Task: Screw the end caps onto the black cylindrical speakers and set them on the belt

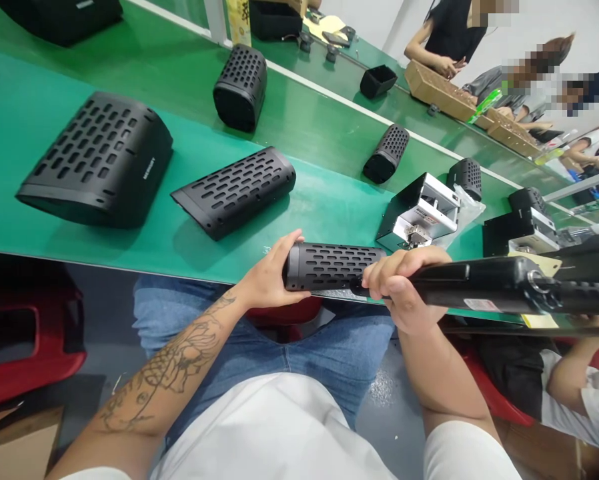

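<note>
My left hand (272, 277) grips the left end of a black perforated speaker shell (332, 265), held level over the near edge of the green belt (304, 200). My right hand (404, 280) is wrapped round the front of a black electric screwdriver (489, 283), whose tip meets the shell's right end. The tool's body runs off to the right with its cord.
On the belt lie a large black grille housing (97, 160), a flat slotted housing (234, 190), several small cylinder shells (240, 87) and black-and-silver boxes (422, 213). Other people work at cardboard trays (439, 90) across the line. A co-worker's arm (574, 380) is at lower right.
</note>
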`<state>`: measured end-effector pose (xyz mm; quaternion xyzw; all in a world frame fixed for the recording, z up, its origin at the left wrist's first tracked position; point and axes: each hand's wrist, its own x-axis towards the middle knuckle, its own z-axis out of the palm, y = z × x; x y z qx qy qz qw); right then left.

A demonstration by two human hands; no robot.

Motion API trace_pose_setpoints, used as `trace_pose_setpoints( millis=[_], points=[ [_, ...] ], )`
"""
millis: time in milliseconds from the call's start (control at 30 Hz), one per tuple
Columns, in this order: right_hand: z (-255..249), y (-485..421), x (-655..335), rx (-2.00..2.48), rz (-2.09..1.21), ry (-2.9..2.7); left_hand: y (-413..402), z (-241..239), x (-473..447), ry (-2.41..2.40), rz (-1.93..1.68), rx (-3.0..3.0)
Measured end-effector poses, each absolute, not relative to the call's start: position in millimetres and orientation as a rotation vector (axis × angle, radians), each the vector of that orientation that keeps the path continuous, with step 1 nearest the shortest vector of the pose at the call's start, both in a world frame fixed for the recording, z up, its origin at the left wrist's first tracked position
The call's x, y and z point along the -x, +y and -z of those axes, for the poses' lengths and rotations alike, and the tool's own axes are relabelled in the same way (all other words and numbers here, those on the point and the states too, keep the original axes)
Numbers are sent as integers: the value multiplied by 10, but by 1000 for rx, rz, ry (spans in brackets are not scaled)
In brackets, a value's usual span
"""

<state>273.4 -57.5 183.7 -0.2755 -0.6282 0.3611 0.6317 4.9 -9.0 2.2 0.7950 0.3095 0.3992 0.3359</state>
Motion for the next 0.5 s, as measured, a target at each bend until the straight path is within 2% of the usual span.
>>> trace_pose_setpoints(
  millis=[500],
  points=[
    [-1781,-561,-2729,736,-946,-1471,-77,-77,-55,868,-942,-2033]
  ],
)
